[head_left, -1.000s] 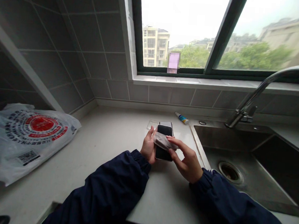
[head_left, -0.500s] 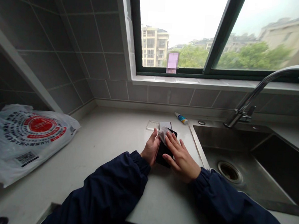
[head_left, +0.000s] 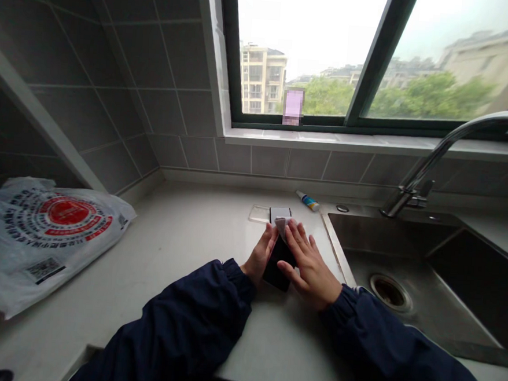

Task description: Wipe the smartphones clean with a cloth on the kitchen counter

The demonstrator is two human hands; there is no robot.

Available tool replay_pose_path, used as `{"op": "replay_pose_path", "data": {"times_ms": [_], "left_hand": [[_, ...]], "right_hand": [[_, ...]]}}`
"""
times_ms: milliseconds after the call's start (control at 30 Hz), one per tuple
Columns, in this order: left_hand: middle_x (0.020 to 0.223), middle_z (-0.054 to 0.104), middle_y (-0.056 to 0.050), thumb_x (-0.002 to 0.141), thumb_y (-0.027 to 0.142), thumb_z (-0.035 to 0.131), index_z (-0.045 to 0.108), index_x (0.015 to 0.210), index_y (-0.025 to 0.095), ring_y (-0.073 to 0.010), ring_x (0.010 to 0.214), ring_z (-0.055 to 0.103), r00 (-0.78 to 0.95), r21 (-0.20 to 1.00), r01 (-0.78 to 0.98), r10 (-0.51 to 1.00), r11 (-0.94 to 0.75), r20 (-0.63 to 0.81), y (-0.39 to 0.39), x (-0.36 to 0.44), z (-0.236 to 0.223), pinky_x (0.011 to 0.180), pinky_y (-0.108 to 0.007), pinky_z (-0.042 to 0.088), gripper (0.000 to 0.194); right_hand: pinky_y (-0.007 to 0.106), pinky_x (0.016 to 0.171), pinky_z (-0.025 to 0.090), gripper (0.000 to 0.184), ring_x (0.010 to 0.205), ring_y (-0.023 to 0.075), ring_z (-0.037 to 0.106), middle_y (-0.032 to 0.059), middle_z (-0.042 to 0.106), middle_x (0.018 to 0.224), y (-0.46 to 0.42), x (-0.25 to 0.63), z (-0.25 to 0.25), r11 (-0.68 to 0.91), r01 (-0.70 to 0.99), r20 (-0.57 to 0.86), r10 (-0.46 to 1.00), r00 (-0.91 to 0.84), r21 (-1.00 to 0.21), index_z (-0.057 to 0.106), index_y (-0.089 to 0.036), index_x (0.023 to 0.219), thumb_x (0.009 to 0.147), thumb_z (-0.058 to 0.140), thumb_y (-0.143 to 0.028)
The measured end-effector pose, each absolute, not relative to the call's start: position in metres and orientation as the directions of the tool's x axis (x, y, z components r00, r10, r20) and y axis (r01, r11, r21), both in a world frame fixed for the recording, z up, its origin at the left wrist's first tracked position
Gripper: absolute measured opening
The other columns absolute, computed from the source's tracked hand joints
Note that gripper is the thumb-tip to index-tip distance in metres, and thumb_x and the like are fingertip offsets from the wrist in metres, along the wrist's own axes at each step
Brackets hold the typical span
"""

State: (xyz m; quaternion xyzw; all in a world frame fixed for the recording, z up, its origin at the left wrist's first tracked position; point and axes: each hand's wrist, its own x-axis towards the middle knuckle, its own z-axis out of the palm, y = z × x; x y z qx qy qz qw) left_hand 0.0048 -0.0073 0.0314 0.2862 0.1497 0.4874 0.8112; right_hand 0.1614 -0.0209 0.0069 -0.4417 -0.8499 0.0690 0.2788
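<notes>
A smartphone (head_left: 280,265) with a black screen lies tilted between my hands, just above or on the countertop. My left hand (head_left: 258,257) grips it along its left edge, thumb up. My right hand (head_left: 311,270) lies over the screen's right side, fingers stretched, pressing a thin whitish wipe (head_left: 282,222) onto the phone's upper part. Whether the wipe is cloth or tissue I cannot tell. Behind the phone are a clear phone case (head_left: 258,214) and a flat white rectangle with dark edges (head_left: 280,212), partly hidden.
A white and blue tube (head_left: 308,200) lies at the back of the counter (head_left: 199,227). To the right is a steel sink (head_left: 446,308) with a curved faucet (head_left: 416,173). A printed plastic bag (head_left: 51,228) occupies the left. A window (head_left: 307,55) is ahead.
My right fingers and the wipe have shifted slightly on the phone's upper part. The wipe looks more bunched. The phone has moved slightly down.
</notes>
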Motion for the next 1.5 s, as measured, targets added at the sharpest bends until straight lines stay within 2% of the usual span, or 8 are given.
{"op": "replay_pose_path", "data": {"times_ms": [133, 233, 400, 500, 633, 900, 1200, 1500], "left_hand": [[0.128, 0.067, -0.016, 0.100, 0.064, 0.031, 0.055, 0.143, 0.014, -0.0313, 0.126, 0.060, 0.472, 0.555, -0.717, 0.880, 0.423, -0.060, -0.004, 0.003, 0.032, 0.114, -0.045, 0.040, 0.070], [0.121, 0.070, -0.016, 0.098, 0.067, 0.034, 0.053, 0.144, 0.015, -0.0317, 0.115, 0.066, 0.431, 0.526, -0.747, 0.899, 0.407, -0.083, 0.001, 0.000, 0.033, 0.108, -0.047, 0.046, 0.072], [0.114, 0.071, -0.017, 0.095, 0.072, 0.031, 0.049, 0.147, 0.019, -0.0314, 0.102, 0.071, 0.370, 0.535, -0.762, 0.923, 0.364, -0.102, 0.003, -0.005, 0.035, 0.096, -0.049, 0.053, 0.077], [0.116, 0.071, -0.018, 0.092, 0.078, 0.029, 0.046, 0.148, 0.021, -0.0315, 0.096, 0.072, 0.357, 0.556, -0.735, 0.919, 0.388, -0.169, 0.004, -0.010, 0.037, 0.091, -0.050, 0.054, 0.082], [0.120, 0.069, -0.019, 0.089, 0.081, 0.032, 0.046, 0.147, 0.023, -0.0322, 0.095, 0.072, 0.348, 0.571, -0.711, 0.911, 0.409, -0.219, 0.008, -0.017, 0.038, 0.089, -0.051, 0.054, 0.083], [0.115, 0.070, -0.020, 0.088, 0.083, 0.022, 0.047, 0.146, 0.015, -0.0328, 0.095, 0.072, 0.402, 0.570, -0.689, 0.890, 0.448, -0.214, 0.017, -0.025, 0.035, 0.089, -0.049, 0.053, 0.092], [0.123, 0.067, -0.023, 0.089, 0.082, 0.022, 0.044, 0.148, 0.013, -0.0359, 0.099, 0.071, 0.437, 0.539, -0.683, 0.867, 0.493, -0.239, 0.016, -0.025, 0.039, 0.090, -0.051, 0.053, 0.093], [0.114, 0.071, -0.023, 0.088, 0.080, 0.038, 0.050, 0.144, 0.011, -0.0358, 0.098, 0.071, 0.433, 0.512, -0.723, 0.882, 0.463, -0.185, 0.007, -0.011, 0.036, 0.094, -0.053, 0.053, 0.090]], "right_hand": [[0.069, 0.119, 0.020, 0.080, 0.157, 0.0331, 0.003, 0.0101, 0.006, 0.170, -0.024, 0.159, 0.009, 0.659, 0.671, 0.351, 0.751, -0.559, -0.340, -0.007, -0.031, 0.162, 0.103, 0.044, -0.049], [0.067, 0.120, 0.019, 0.080, 0.157, 0.0329, 0.004, 0.0108, 0.010, 0.169, -0.027, 0.157, 0.011, 0.692, 0.639, 0.310, 0.722, -0.618, -0.336, -0.002, -0.028, 0.163, 0.102, 0.045, -0.051], [0.065, 0.123, 0.012, 0.078, 0.156, 0.0328, 0.009, 0.0093, 0.017, 0.168, -0.034, 0.153, 0.016, 0.764, 0.553, 0.307, 0.643, -0.702, -0.333, 0.009, -0.027, 0.164, 0.101, 0.050, -0.048], [0.064, 0.123, 0.014, 0.076, 0.156, 0.0324, 0.013, 0.0079, 0.021, 0.168, -0.038, 0.152, 0.019, 0.776, 0.523, 0.301, 0.623, -0.722, -0.351, 0.013, -0.028, 0.163, 0.101, 0.052, -0.047], [0.062, 0.124, 0.013, 0.075, 0.155, 0.0317, 0.018, 0.0079, 0.028, 0.165, -0.041, 0.151, 0.025, 0.809, 0.462, 0.314, 0.573, -0.757, -0.363, 0.019, -0.028, 0.162, 0.099, 0.056, -0.043], [0.060, 0.125, 0.010, 0.065, 0.153, 0.0296, 0.025, 0.0090, 0.039, 0.161, -0.043, 0.151, 0.031, 0.830, 0.425, 0.333, 0.540, -0.773, -0.361, 0.035, -0.025, 0.158, 0.098, 0.057, -0.038], [0.061, 0.125, 0.012, 0.063, 0.152, 0.0287, 0.028, 0.0080, 0.039, 0.161, -0.036, 0.153, 0.026, 0.829, 0.440, 0.357, 0.549, -0.756, -0.345, 0.031, -0.029, 0.159, 0.101, 0.054, -0.036], [0.064, 0.123, 0.020, 0.066, 0.154, 0.0320, 0.021, 0.0076, 0.029, 0.165, -0.030, 0.155, 0.021, 0.758, 0.574, 0.299, 0.651, -0.698, -0.310, 0.019, -0.028, 0.162, 0.103, 0.046, -0.042]]}}
